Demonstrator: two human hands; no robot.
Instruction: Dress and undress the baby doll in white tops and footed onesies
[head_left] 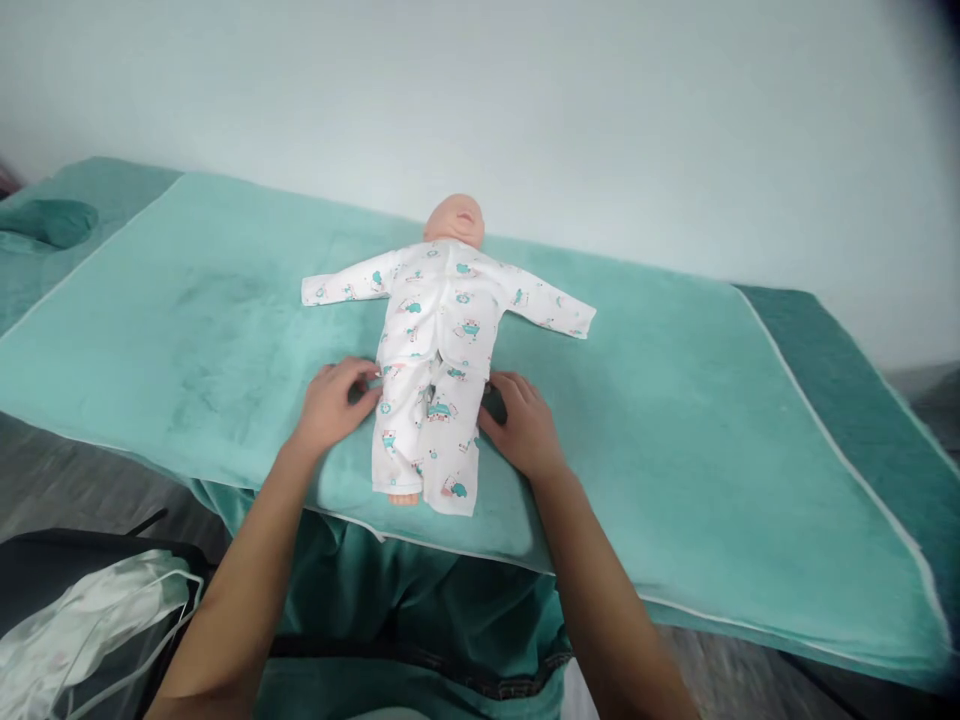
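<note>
Nearest the camera, two bare forearms [251,580] are extended from the lower corners of the view over the near edge of a long couch draped in teal plush cloth [667,420]. Dark teal trousers [352,570] are seen below that edge, between the forearms. Beyond the near edge, towards the left, a crumpled white bundle with faint print and thin white cords [94,615] is carried on a black seat [45,560].

A baby doll with a bald, flesh-coloured head [454,222] is laid on its back near the middle of the couch, its head at the far edge and its legs pointed towards the near edge. It is dressed in a white, long-sleeved jacket with teal and pink print [469,295] and matching white printed trousers [450,440]. Both sleeves are spread outwards. Toes [403,499] are exposed at one trouser hem; the other foot is hidden.

The left hand [334,405] is placed against one side of the trousers, its thumb and fingers parted in a curve. The right hand [525,425] is placed at the opposite side, its thumb and fingers likewise held apart. A plain pale wall [600,120] is seen behind the far edge.
</note>
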